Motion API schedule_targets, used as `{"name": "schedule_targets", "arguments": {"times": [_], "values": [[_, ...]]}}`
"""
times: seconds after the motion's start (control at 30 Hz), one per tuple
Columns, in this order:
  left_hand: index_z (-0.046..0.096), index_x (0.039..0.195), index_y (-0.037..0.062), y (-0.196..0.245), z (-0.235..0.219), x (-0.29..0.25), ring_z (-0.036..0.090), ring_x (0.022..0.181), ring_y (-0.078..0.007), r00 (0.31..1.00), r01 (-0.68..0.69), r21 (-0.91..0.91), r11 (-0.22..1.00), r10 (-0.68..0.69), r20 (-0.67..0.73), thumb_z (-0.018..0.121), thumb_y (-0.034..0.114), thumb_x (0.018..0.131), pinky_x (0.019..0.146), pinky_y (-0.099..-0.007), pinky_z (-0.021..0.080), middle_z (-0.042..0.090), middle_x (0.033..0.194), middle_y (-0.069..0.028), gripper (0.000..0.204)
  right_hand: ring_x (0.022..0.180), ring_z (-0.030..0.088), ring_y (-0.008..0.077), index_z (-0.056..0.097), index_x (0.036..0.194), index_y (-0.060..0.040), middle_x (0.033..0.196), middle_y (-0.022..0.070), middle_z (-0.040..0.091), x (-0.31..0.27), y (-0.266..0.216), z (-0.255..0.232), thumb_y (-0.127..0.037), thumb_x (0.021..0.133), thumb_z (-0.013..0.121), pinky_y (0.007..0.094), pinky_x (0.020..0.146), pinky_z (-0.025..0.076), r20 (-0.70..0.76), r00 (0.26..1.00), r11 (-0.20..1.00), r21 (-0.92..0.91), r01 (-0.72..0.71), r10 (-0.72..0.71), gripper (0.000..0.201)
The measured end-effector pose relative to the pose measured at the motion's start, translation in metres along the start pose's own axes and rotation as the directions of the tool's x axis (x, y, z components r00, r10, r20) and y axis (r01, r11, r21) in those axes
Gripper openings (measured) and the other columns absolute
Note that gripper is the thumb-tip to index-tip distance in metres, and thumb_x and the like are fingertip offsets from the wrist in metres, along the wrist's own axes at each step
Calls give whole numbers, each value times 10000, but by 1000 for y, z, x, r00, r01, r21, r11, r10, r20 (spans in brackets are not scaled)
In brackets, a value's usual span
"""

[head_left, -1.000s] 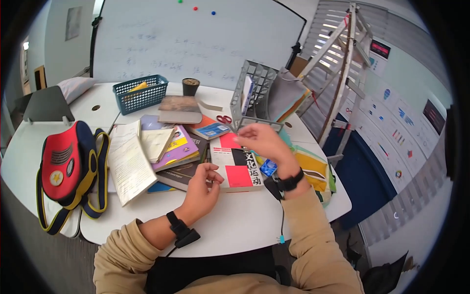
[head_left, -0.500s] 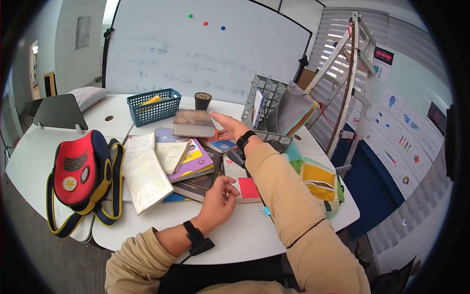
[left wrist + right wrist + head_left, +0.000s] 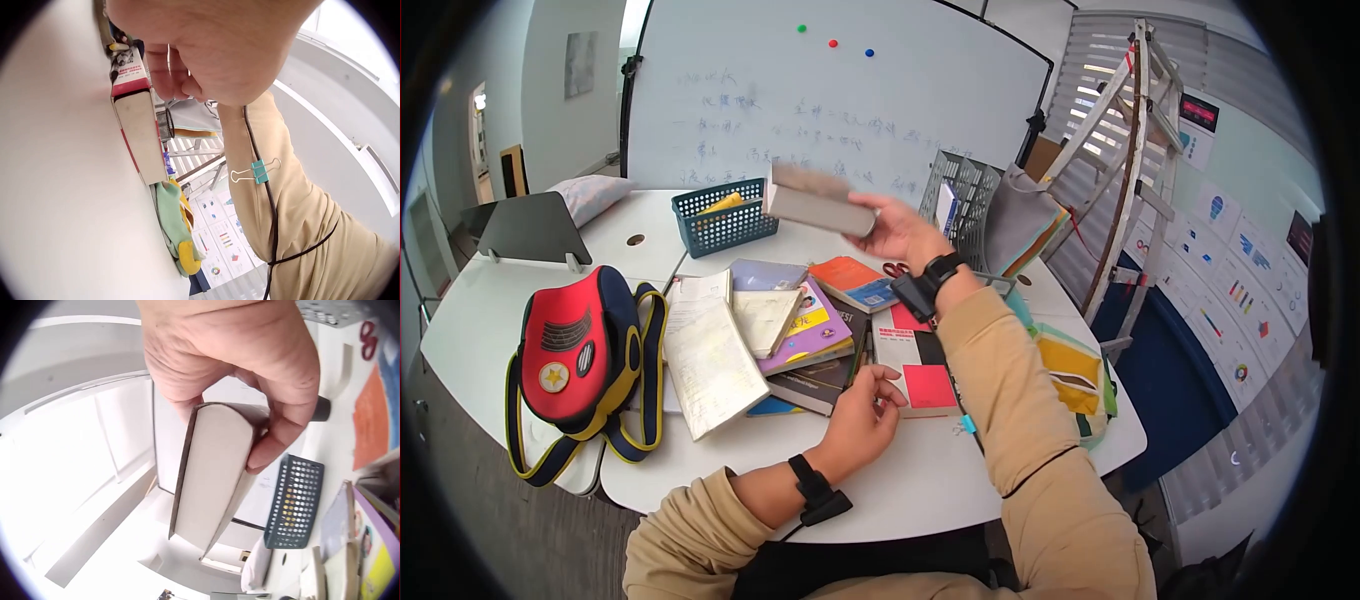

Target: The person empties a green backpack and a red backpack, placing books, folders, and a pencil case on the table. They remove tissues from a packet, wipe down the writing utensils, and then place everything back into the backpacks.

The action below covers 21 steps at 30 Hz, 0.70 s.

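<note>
My right hand (image 3: 895, 230) grips a thick brown hardcover book (image 3: 810, 200) by its right end, up off the pile at the back of the table. In the right wrist view the thumb and fingers clasp the covers of the book (image 3: 215, 469), its pale page edges facing the camera. My left hand (image 3: 862, 420) holds nothing, its fingers loosely bent, near a thick red, white and black book (image 3: 930, 385). That book (image 3: 137, 125) lies flat beyond the hand in the left wrist view. Left of it are a dark book (image 3: 815, 385), a purple book (image 3: 825, 328) and worn notebooks (image 3: 715, 370).
Behind the pile stands a teal basket (image 3: 725, 215) with something yellow inside. A grey file rack (image 3: 960, 190) is at back right, with red scissors (image 3: 895, 269) before it. A red and navy bag (image 3: 565, 350) lies left, a yellow-green pouch (image 3: 1075, 375) right.
My right hand has reached to the back of the pile, taken hold of the brown hardcover book and lifted it. My left hand has stayed loosely bent near the front of the table.
</note>
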<state>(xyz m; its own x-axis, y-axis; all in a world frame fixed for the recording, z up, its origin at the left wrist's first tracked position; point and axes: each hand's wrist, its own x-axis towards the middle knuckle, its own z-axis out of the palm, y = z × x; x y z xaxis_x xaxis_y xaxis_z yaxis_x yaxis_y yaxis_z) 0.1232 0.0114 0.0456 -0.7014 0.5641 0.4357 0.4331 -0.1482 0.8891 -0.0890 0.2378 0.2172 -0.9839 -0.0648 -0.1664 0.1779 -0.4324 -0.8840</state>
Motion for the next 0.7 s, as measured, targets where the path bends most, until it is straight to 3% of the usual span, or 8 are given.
{"name": "schedule_targets", "arguments": {"times": [0.1,0.17,0.27,0.37,0.4,0.5,0.6,0.7], "values": [[548,1358,35,0,0,0,721,948,-132,1000,2,4,1000,-2,-4,657,-47,1002,789,-291,557,774,1029,-35,382,973,777,215,743,1172,-68,1092,68,789,-31,-42,-4,-206,1034,851,379,879,652,51,920,898,-204,390,-388,223],[552,1357,39,-1,1,0,721,949,-127,1000,2,17,1000,-2,0,660,-47,1001,783,-288,555,774,1025,-32,382,1035,793,259,739,1188,17,1149,127,808,-47,-69,-25,-211,988,891,389,915,631,69,682,518,-596,613,-728,339],[561,1352,47,-5,2,1,716,968,-110,1000,12,0,1000,-12,-8,658,-62,992,787,-280,560,762,1031,-26,389,1086,803,334,718,1233,83,1198,204,819,-84,-90,-63,-234,923,932,400,949,615,104,285,-51,-981,185,-953,493],[568,1345,51,-5,3,2,712,982,-102,1000,11,0,1000,-11,-9,655,-73,985,792,-275,563,755,1042,-25,391,1174,768,461,674,1306,55,1215,279,796,-99,-95,-123,-277,850,961,476,1001,607,190,150,-136,-942,308,-970,632],[570,1343,52,-6,3,2,712,983,-102,1000,11,2,1000,-11,-9,656,-73,984,791,-274,563,755,1043,-25,389,1231,754,463,680,1325,20,1275,272,794,-106,-94,-143,-251,868,942,475,1008,609,106,153,-76,-979,188,-983,593],[576,1335,52,-6,3,2,713,981,-99,1000,18,-1,1000,-18,-5,659,-74,982,789,-273,563,757,1041,-23,384,1228,753,476,684,1330,35,1270,293,792,-127,-77,-172,-255,873,932,496,1013,612,13,16,-11,-990,138,-1000,595],[580,1329,51,-6,4,3,713,978,-96,1000,24,-1,1000,-24,-4,660,-73,982,786,-270,562,759,1037,-20,377,1219,758,479,684,1343,56,1257,305,795,-131,-57,-196,-281,861,935,511,1018,617,-134,36,133,-990,-34,-990,639],[584,1322,50,-8,5,3,714,978,-92,1000,27,-5,1000,-27,-7,661,-71,985,784,-267,561,759,1032,-17,367,1193,775,468,719,1314,67,1239,286,814,-136,-38,-195,-322,833,952,495,1010,620,-255,159,237,-964,-123,-954,661]]}}
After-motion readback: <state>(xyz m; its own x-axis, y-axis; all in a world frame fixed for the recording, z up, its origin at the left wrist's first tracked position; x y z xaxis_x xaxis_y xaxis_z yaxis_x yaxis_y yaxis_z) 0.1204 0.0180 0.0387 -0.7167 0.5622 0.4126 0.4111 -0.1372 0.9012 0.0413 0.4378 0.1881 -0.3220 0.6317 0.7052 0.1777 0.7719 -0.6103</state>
